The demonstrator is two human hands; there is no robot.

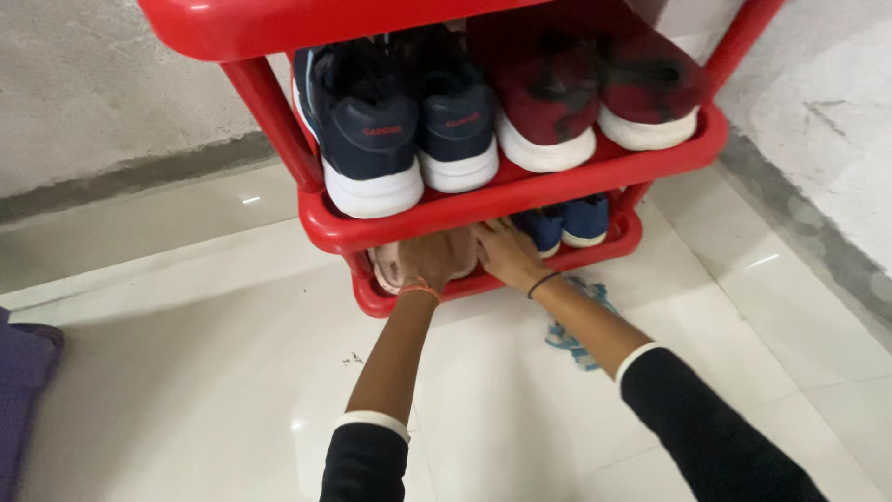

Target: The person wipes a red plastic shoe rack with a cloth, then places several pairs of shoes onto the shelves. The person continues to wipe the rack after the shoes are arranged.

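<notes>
Down at floor level, both hands reach into the lowest tier of a red plastic shoe rack (502, 200). The left hand (429, 263) rests on a pale pink shoe (388, 267) lying at the left end of that bottom shelf; its fingers curl over the top of the shoe, though whether they truly clasp it or only lie on it cannot be told, since the shelf above hides their tips. A thin orange thread circles the left wrist. The right hand (506, 253) sits just beside the left one, the two nearly touching, with its fingers stretched forward and loosely spread under the edge of the shelf above; what they press on is hidden. A dark band rings the right wrist. Both forearms are bare, and black sleeves with white cuffs are pushed back toward the elbows.

Just to the right of the right hand, on the same bottom shelf, stands a pair of small blue shoes (565, 226) with white soles, heels outward. On the tier above, a pair of navy sneakers (404, 139) with white soles stands on the left, and a pair of dark red sneakers (595, 98) with white soles on the right, all heels outward. On the glossy white tiled floor (214, 372), partly under the right forearm, lies a light blue sandal (569, 339). A purple cloth thing (20, 390) shows at the left edge.
</notes>
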